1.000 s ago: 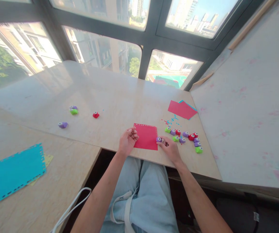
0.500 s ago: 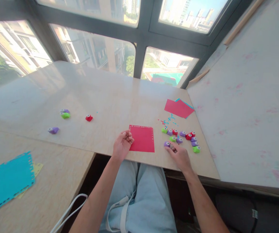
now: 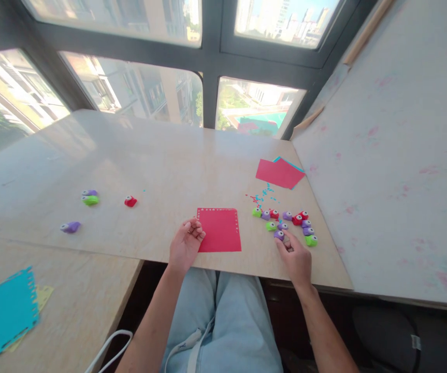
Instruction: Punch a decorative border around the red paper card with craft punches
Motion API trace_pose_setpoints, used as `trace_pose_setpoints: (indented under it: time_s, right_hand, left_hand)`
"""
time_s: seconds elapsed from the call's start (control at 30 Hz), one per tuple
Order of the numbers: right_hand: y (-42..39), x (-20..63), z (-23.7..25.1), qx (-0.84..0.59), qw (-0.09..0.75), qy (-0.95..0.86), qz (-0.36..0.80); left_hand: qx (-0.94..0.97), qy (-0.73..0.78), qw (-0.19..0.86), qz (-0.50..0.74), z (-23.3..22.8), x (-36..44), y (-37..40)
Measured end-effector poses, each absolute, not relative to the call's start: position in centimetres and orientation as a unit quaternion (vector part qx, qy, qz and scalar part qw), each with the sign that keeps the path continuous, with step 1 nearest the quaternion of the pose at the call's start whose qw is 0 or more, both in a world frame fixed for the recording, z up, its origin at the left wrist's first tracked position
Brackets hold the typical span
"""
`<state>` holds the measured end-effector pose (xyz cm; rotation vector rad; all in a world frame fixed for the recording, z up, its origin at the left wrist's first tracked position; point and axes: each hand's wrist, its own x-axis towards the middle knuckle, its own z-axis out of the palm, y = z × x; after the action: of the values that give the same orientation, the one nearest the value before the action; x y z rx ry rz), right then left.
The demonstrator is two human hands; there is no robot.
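Note:
A red paper sheet point(image 3: 220, 233) lies in front of me, with small holes punched along its top edge and its right and left sides. Beside its left edge rests my left hand point(image 3: 186, 242), palm partly up, fingers loosely curled and nothing visible in them. My right hand point(image 3: 296, 255) pinches a small purple hole punch point(image 3: 279, 235) with a round white-and-dark eye, low over the table. Just beyond it are a green punch point(image 3: 271, 226) and another purple punch point(image 3: 283, 226). More green, purple and red punches, such as a red one point(image 3: 297, 220), stand grouped around them.
Blue and red paper bits point(image 3: 264, 192) are scattered behind the punches, near stacked red and blue sheets point(image 3: 280, 172). Left, a red punch point(image 3: 130, 201), a green punch point(image 3: 90, 200) and purple ones point(image 3: 70, 227) lie apart. A punched blue sheet point(image 3: 5, 316) lies nearer. A wall point(image 3: 394, 171) stands right.
My right hand has moved right with the purple punch, closer to the grouped punches. My left hand stays beside the red sheet. The camera view has shifted slightly.

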<state>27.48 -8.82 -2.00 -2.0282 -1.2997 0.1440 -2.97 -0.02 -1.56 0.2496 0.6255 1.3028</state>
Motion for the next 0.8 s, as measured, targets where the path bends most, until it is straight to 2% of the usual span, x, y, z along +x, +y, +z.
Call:
trace_pose_setpoints:
  time_s: [0.47,0.8]
  right_hand:
    - [-9.4,27.0,-1.6,-0.761,0.471,-0.431,0.118]
    - [-10.0,24.5,-1.9,-0.767,0.402,-0.486,0.117]
  left_hand:
    - [0.084,0.307,0.740,0.592,-1.3,-3.4,0.1]
    - [0.073,0.288,0.744,0.599,-1.2,-3.4,-0.1]
